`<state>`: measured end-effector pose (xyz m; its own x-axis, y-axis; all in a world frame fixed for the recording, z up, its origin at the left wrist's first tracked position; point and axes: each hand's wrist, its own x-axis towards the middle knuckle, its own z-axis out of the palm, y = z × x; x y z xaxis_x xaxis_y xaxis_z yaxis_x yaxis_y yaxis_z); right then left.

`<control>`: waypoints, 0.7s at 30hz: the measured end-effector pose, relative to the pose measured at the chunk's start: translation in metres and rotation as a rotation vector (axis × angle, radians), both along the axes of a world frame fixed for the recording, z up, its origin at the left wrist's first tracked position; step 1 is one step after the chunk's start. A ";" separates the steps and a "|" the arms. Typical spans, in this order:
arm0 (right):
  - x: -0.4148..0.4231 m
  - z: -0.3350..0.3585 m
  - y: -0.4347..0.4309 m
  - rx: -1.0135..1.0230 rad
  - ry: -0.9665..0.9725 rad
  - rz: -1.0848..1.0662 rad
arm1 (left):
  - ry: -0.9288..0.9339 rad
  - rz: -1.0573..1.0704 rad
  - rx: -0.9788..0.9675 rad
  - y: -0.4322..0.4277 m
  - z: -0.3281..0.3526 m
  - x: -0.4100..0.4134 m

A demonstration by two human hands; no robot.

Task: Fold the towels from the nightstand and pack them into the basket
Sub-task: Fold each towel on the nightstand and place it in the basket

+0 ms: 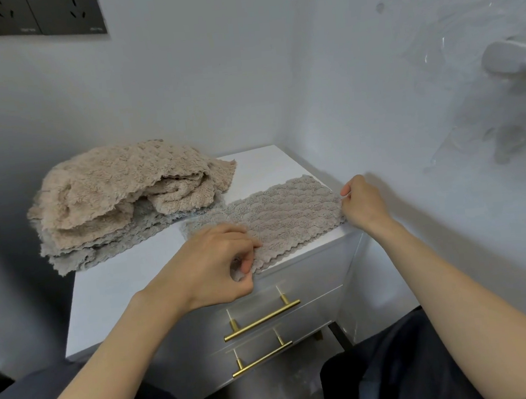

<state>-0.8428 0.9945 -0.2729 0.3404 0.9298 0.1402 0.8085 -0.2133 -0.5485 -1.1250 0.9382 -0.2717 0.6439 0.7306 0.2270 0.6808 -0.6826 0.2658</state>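
**Grey towel spread flat, a hand pinching each end**

From the head camera I look down on a white nightstand (120, 294) set into the corner of a room.

A grey towel (282, 220) with a scalloped edge lies spread flat across the right front part of the top. Its near edge hangs slightly over the front lip, above the drawers.

My left hand (210, 267) is at the towel's near left corner. The fingers are curled, and the thumb and fingertips are closed on the scalloped edge where it droops over the lip.

My right hand (362, 203) is at the far right end of the same towel, near the side wall (372, 78). Its fingers are curled in and nipping the cloth at that end. So both hands are clamped on the one towel, with its length lying between them.

Behind and to the left sits the pile of towels (100, 248), at the back left of the nightstand and overhanging its left side. A crumpled beige towel (120, 183) lies heaped on top, with flatter grey-blue ones beneath it. The right edge of the pile just touches the spread towel's far left corner.

Below the top I see two drawer fronts, each with a gold bar handle, the upper bar handle (262, 320) above the lower bar handle (263, 360).

A dark socket panel (29, 16) is on the back wall at top left. A blurred white fitting (510, 60) sticks out of the side wall at right, and I cannot tell what it is. Dark trousers (397, 362) fill the bottom of the view.
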 end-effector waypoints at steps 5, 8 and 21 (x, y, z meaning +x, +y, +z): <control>-0.004 0.002 -0.001 -0.082 0.003 0.004 | -0.157 0.089 -0.044 0.007 0.006 0.000; -0.006 0.005 0.001 -0.239 -0.035 -0.025 | -0.157 0.124 -0.041 0.017 0.007 0.000; -0.022 0.016 0.026 -0.042 -0.241 0.081 | 0.127 0.247 -0.165 0.052 0.000 0.009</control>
<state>-0.8645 1.0202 -0.2571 0.2259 0.9594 0.1686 0.9302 -0.1611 -0.3297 -1.1162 0.9897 -0.2719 0.4578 0.8888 0.0220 0.8555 -0.4471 0.2613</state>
